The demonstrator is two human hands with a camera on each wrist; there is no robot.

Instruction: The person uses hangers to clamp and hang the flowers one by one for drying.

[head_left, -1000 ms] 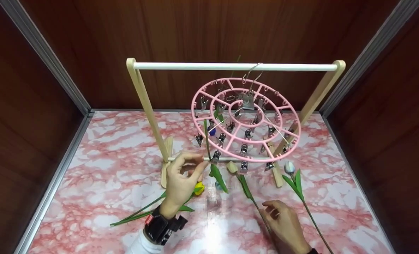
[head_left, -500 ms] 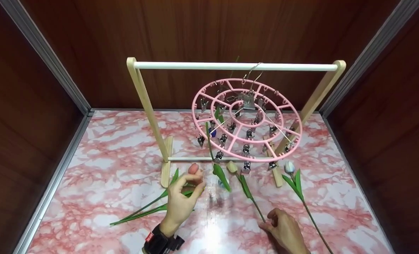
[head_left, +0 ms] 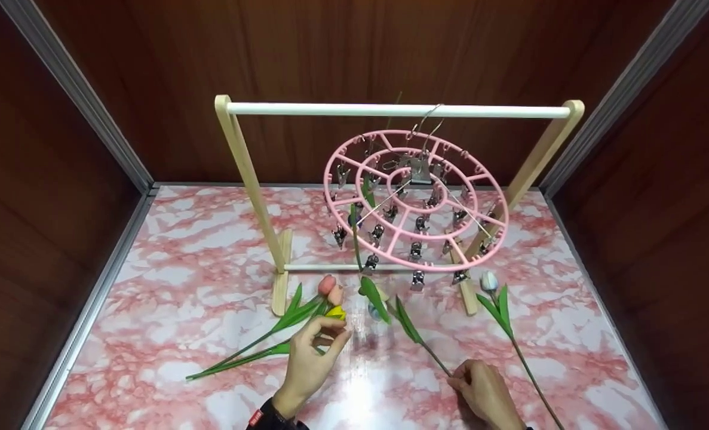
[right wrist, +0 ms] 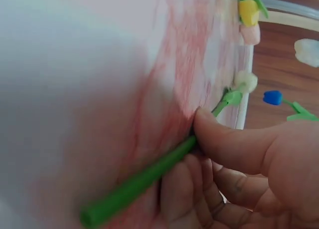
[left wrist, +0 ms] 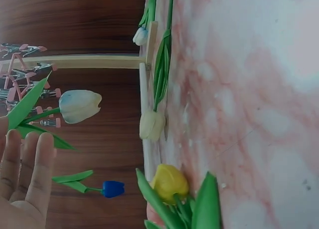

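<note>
My right hand (head_left: 487, 391) pinches the lower stem of a cream tulip (head_left: 435, 357) between thumb and fingers. The stem's cut end juts out past the fingers in the right wrist view, and its pale bloom (left wrist: 152, 125) lies by the rack's lower bar. My left hand (head_left: 313, 361) holds nothing, its fingers loosely bent beside the yellow tulip (head_left: 335, 312). A pink round clip hanger (head_left: 393, 245) hangs from the rack. From its clips a white-blue tulip (left wrist: 79, 107) hangs bloom down, and a blue tulip (left wrist: 113, 189) hangs farther back.
A wooden rack with a white top bar (head_left: 330, 109) stands on the marbled table (head_left: 169, 286). Pink tulips (head_left: 327, 285) lie at the left beside the yellow one. Another white tulip (head_left: 489, 280) lies at the right. Brown panels (head_left: 300, 54) enclose the table.
My left hand has drawn back and down from the hanging tulip's clip. My right hand has lowered to the cream tulip's stem and taken hold of it; its bloom has shifted slightly left.
</note>
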